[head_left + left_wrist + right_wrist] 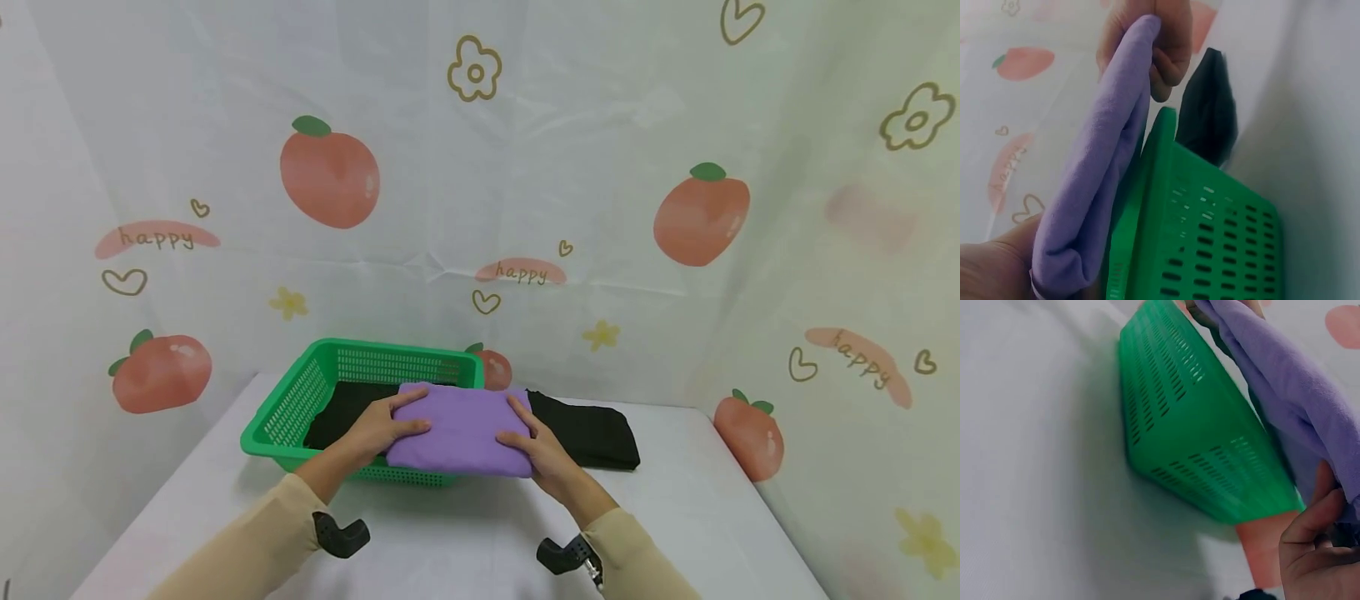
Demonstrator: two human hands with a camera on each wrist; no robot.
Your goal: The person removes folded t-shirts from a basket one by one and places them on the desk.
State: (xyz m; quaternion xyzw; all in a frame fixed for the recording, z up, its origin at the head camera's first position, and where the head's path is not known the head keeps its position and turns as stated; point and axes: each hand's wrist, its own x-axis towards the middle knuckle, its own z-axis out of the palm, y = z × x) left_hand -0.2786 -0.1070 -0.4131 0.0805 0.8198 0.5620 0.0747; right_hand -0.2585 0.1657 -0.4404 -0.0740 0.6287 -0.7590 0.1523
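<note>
Purple cloth: folded into a thick rectangle, held up by both hands above the right part of the basket and extending past its near right corner. Whether it touches the rim, cannot tell.

Left hand grips the cloth's left end, thumb and one finger apart on the upper face; remaining fingers mostly hidden under it. Right hand grips the right end the same way; wrist views show fingers bent beneath the fold, pinching the layers.

Basket green, slotted walls, upright on the bench near its far left corner. Inside, black cloth, partly covered by left hand and purple cloth.

Second black piece, folded flat, lies on the bench right of the basket, towards the far edge, short of the far right corner. Its left end runs behind the purple cloth.

Beige sleeves reach in over the near edge; black mount at each wrist. Behind the far edge, white curtain printed with red fruit, hearts, flowers, "happy".
</note>
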